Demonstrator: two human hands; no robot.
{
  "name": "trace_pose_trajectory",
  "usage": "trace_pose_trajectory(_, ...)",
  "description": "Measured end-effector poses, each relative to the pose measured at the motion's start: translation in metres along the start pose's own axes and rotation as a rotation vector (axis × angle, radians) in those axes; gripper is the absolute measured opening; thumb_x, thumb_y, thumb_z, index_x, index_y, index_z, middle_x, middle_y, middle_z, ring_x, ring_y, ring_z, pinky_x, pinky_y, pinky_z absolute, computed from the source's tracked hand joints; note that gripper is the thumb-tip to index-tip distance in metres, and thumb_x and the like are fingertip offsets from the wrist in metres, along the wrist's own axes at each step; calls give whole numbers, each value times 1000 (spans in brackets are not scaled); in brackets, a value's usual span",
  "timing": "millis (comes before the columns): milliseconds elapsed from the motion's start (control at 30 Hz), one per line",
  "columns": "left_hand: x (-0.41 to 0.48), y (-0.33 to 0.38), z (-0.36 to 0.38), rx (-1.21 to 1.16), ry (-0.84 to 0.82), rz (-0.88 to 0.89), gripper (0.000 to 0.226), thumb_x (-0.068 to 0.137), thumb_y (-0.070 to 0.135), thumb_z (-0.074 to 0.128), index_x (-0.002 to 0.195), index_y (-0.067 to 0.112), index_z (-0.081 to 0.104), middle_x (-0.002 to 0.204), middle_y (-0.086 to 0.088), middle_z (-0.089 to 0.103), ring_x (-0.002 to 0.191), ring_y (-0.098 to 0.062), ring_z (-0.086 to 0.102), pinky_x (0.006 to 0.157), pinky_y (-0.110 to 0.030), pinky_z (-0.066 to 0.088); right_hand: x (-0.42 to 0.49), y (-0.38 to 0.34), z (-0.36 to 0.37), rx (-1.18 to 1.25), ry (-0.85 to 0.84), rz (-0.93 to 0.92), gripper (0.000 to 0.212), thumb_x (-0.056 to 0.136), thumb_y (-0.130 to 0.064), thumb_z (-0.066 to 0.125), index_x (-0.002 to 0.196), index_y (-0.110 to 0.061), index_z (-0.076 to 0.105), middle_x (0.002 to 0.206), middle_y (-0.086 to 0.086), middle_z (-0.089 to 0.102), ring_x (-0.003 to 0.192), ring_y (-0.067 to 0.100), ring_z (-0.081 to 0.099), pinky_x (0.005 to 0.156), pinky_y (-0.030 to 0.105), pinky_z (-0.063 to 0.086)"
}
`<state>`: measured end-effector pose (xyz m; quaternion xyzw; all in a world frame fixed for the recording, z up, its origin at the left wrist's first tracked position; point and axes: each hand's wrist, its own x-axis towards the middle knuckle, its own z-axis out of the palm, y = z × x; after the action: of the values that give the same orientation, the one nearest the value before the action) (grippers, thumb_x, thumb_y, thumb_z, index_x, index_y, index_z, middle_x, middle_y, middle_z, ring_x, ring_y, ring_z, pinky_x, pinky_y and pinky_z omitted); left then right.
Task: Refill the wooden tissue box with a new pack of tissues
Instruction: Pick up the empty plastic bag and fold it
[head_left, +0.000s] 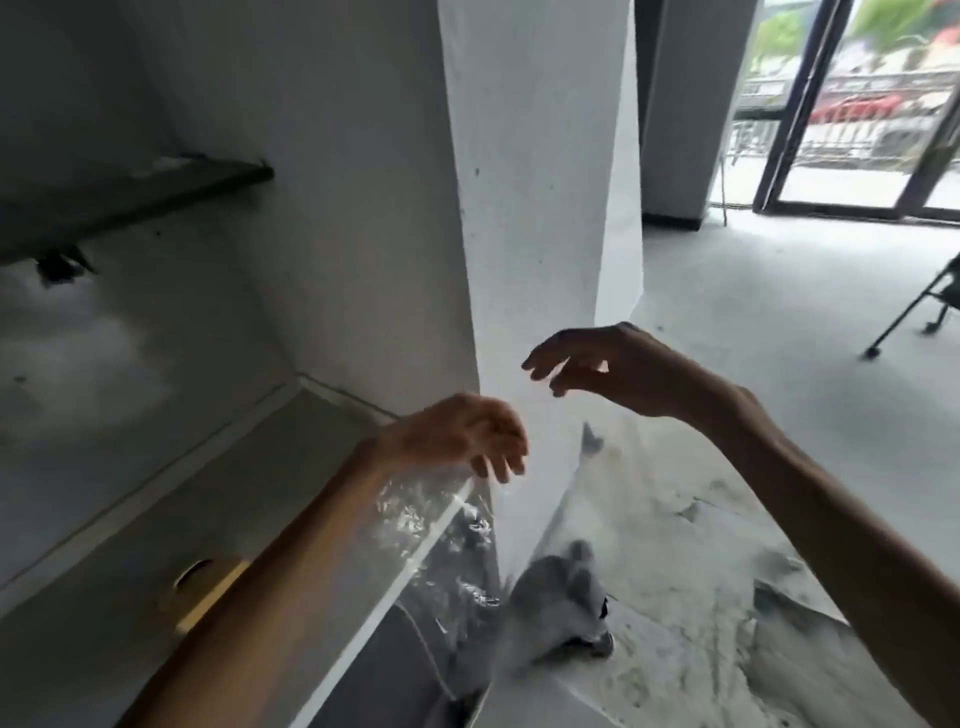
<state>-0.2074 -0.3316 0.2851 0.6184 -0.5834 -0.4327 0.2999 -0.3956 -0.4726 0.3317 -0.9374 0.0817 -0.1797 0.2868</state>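
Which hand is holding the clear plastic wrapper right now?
The left hand: the clear plastic wrapper hangs from its curled fingers. The right hand is higher, fingers loose, holding nothing.

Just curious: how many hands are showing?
2: left hand lower, holding clear plastic wrap; right hand higher, empty, before the white pillar. None seem hidden.

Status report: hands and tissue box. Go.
Left hand pinching clear plastic wrapper, which hangs loose. Right hand open, empty. Wooden tissue box on ledge, mostly hidden behind left forearm.
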Motion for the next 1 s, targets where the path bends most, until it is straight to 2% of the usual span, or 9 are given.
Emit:
trace_pose_trajectory(100, 26, 20, 4, -29, 122, 64, 7, 92, 7, 60, 89, 7, 66, 80, -8, 75, 64, -21, 70, 55, -28, 54, -43, 37, -42, -30, 442, 235, 35, 89, -19, 67, 121, -33, 61, 109, -10, 70, 90, 6, 69, 81, 23, 54)
trace_pose_trajectory(167, 37, 24, 2, -135, 199, 114, 8, 92, 8, 60, 92, 4, 66, 83, -11, 75, 67, -24, 72, 56, -28, 56, -84, 60, -51, 197, 689, 434, 51, 86, -37, 69, 133, -30, 51, 116, -4, 67, 100, 9, 65, 84, 29, 52)
trace_pose_trajectory(233, 43, 21, 2, -249, 267, 154, 12, 90, 12, 61, 95, 4, 68, 90, -15, 76, 73, -30, 73, 60, -32, 58, -119, 76, -41, 525, 657, 598, 92, 68, -68, 70, 144, -30, 37, 124, -3, 61, 111, 9, 60, 90, 33, 49)
trace_pose_trajectory(300, 45, 19, 3, -349, 303, 145, 17, 89, 18, 62, 98, 6, 69, 97, -16, 75, 79, -34, 73, 65, -35, 59, -138, 85, -17, 763, 483, 706, 116, 48, -81, 71, 147, -34, 33, 131, 1, 60, 116, 18, 61, 95, 39, 50)
trace_pose_trajectory(433, 46, 14, 5, -525, 416, 79, 22, 95, 15, 56, 109, 0, 64, 108, -19, 72, 85, -36, 73, 67, -36, 62, -135, 81, 23, 909, 267, 692, 62, 79, -50, 69, 131, -19, 56, 108, 7, 74, 93, 25, 71, 89, 39, 55)
trace_pose_trajectory(567, 37, 12, 1, -745, 410, 35, 27, 96, 19, 55, 118, 5, 58, 113, -19, 71, 94, -37, 72, 73, -39, 62, -119, 76, 19, 962, 481, 615, 37, 88, -18, 64, 122, -4, 61, 85, 7, 69, 69, 17, 63, 71, 27, 55)
trace_pose_trajectory(700, 23, -2, 5, -667, 285, -57, 33, 92, 12, 60, 122, -1, 55, 114, -20, 70, 95, -38, 71, 77, -39, 61, -110, 77, 10, 1004, 639, 609, 28, 93, -18, 61, 119, -10, 62, 95, 12, 68, 69, 15, 65, 78, 34, 57)
trace_pose_trajectory(833, 24, -1, 11, -668, 402, -19, 31, 91, 4, 59, 121, -7, 56, 107, -21, 72, 85, -34, 73, 67, -34, 61, -117, 75, 0, 961, 330, 632, 31, 93, -23, 59, 125, -22, 61, 111, 14, 72, 92, 30, 71, 82, 40, 58)
trace_pose_trajectory(1000, 20, 1, 14, -586, 185, 8, 40, 90, 13, 63, 129, 16, 55, 119, -13, 69, 94, -39, 71, 74, -37, 61, -124, 77, -2, 1008, 378, 637, 34, 93, -6, 57, 125, -15, 63, 109, 18, 73, 77, 18, 71, 67, 24, 58)
